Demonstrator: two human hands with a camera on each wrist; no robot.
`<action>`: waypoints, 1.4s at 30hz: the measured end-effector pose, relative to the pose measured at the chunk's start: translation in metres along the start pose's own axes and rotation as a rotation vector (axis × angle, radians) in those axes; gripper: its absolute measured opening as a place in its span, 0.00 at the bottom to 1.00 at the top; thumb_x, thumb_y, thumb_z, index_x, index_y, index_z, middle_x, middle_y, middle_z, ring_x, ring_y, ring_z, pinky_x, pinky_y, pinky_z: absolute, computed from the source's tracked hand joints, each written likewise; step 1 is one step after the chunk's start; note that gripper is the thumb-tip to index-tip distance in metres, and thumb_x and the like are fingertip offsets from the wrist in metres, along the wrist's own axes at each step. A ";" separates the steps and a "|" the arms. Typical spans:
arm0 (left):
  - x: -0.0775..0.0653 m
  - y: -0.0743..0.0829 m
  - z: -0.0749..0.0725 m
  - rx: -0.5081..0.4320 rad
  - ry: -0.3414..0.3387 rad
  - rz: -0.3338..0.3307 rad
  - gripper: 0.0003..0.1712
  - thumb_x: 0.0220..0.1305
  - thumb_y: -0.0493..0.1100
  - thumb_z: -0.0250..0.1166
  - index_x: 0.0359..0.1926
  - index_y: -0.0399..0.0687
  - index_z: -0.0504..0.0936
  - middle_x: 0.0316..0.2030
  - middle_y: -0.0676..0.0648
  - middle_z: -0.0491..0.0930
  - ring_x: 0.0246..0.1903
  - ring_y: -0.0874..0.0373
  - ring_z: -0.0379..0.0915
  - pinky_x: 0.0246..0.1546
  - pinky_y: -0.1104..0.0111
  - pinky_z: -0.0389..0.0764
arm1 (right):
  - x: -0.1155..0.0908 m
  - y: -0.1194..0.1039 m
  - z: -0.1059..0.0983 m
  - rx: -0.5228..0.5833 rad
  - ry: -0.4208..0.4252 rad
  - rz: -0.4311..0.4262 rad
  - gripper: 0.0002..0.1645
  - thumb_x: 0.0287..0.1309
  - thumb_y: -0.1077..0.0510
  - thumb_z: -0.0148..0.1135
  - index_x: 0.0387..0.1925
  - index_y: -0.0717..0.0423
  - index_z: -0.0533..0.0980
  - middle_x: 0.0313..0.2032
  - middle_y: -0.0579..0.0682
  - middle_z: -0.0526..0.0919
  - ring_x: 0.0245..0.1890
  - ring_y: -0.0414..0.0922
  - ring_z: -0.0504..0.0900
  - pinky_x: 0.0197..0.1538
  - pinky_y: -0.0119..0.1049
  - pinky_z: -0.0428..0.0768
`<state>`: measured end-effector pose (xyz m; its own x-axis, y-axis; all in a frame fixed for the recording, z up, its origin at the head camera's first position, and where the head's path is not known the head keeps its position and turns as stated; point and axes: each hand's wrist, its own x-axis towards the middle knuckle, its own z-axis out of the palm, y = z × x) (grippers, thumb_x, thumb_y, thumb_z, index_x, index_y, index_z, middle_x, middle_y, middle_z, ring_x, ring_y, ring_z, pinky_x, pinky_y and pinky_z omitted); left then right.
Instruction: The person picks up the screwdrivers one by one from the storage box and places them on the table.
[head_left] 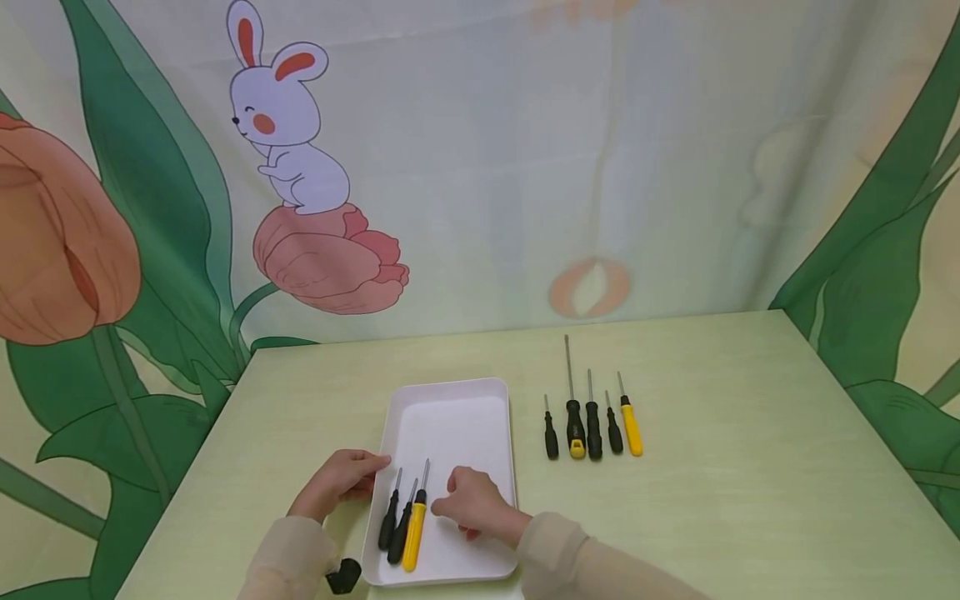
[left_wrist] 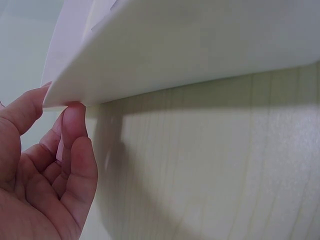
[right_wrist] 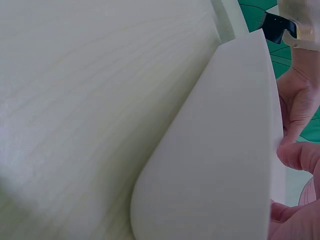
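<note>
My left hand (head_left: 341,482) pinches the left rim of a white tray (head_left: 450,425), thumb over the edge and fingers beneath it, as the left wrist view shows. Inside the tray, along its left side, lie a small black screwdriver (head_left: 388,525), another black screwdriver (head_left: 401,533) and a yellow-handled screwdriver (head_left: 414,536), all with their shafts toward the far end. Over the tray's right half hovers my right hand (head_left: 477,504), fingers loosely bent, just right of the yellow-handled screwdriver. Nothing shows in its grasp. The tray's outer wall (right_wrist: 215,150) fills much of the right wrist view.
Right of the tray, several screwdrivers stand in a row on the pale wooden table (head_left: 712,500), among them a long black one (head_left: 575,425) and a yellow-handled one (head_left: 632,429). A printed curtain (head_left: 480,167) hangs behind the table's far edge.
</note>
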<state>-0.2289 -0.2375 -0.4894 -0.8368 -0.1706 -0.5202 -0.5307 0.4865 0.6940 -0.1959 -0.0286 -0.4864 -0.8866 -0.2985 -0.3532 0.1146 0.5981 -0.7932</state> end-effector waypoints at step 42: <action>0.008 -0.005 -0.001 -0.007 -0.023 0.035 0.19 0.55 0.51 0.61 0.34 0.37 0.78 0.21 0.51 0.72 0.22 0.60 0.67 0.26 0.71 0.73 | 0.011 -0.009 0.031 -0.091 0.118 -0.039 0.15 0.40 0.56 0.63 0.24 0.58 0.65 0.14 0.49 0.68 0.02 0.39 0.59 0.07 0.27 0.57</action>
<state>-0.2334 -0.2420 -0.4971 -0.8515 -0.1334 -0.5070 -0.5022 0.4855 0.7156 -0.1926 -0.0602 -0.4982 -0.9368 -0.2364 -0.2578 0.0426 0.6545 -0.7549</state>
